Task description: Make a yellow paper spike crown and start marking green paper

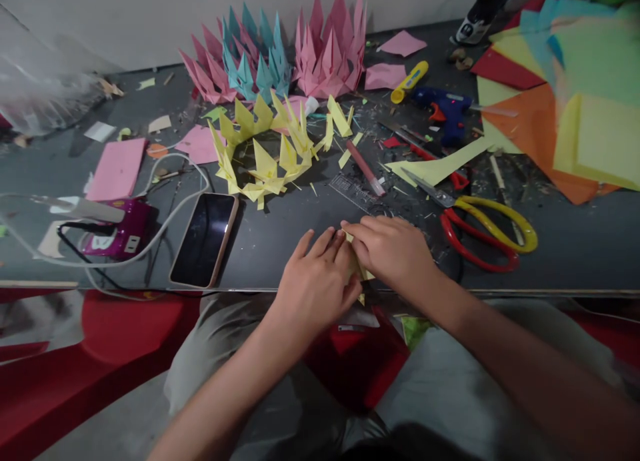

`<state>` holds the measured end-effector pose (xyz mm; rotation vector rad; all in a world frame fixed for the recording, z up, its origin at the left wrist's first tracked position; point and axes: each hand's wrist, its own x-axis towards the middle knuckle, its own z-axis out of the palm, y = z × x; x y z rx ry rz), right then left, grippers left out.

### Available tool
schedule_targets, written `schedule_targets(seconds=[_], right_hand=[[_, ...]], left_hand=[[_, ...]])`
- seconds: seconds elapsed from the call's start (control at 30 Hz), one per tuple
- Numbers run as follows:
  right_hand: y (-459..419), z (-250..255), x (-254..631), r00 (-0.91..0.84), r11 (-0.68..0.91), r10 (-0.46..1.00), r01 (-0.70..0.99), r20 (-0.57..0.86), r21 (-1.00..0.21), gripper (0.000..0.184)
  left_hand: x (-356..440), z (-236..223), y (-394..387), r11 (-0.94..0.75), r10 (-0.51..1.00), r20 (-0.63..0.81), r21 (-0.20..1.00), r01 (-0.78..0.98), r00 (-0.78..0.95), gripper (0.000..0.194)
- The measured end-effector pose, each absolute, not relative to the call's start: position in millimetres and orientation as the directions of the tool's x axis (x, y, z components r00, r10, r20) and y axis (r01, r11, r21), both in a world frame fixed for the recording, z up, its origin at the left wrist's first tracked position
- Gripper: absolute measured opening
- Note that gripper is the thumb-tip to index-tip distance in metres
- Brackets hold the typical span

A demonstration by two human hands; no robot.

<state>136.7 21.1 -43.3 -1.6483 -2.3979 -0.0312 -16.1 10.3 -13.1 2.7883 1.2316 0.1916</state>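
Observation:
My left hand (317, 281) and my right hand (393, 248) meet at the near edge of the dark table (575, 248). Both press down on a small folded piece of yellow paper (361, 271), most of it hidden under the fingers. The left fingers lie flat and together over it; the right fingers curl onto its top edge. Just beyond the hands sits a ring of folded yellow paper points (263, 151).
A phone (205, 238) lies left of my hands beside a purple device (117, 231) with cables. Red-and-yellow scissors (487, 231) lie right. Farther back are pink (330, 48) and blue (255, 58) paper crowns, a blue glue gun (445, 111), a cutter and coloured paper sheets (565, 88).

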Motion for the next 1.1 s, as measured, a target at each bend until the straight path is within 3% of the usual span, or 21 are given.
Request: schedule_targets(seconds=[0.27,0.43,0.53,0.67,1.1], right_hand=[[23,-45,137,-0.338,0.376,0.907,0.918,0.250,-0.122,0.030],[20,-47,148,-0.395,0.441,0.867,0.893,0.306,-0.097,0.027],[12,-44,157,-0.431,0.474,0.835,0.879,0.341,-0.048,0.025],[3,-43,165,-0.434,0.479,0.826,0.877,0.359,-0.041,0.023],[-8,-34,175,-0.380,0.442,0.864,0.887,0.331,-0.135,0.020]], left_hand=[[-26,3,3,-0.615,0.773,-0.048,0.184,0.766,0.632,0.030],[-23,0,2,-0.630,0.772,-0.028,0.103,0.770,0.635,0.043],[-21,-4,0,-0.619,0.783,-0.026,0.076,0.782,0.622,0.039],[-17,-10,-1,-0.598,0.801,0.025,0.092,0.796,0.598,0.032],[-9,-28,7,-0.655,0.754,0.090,0.169,0.737,0.650,0.034]])
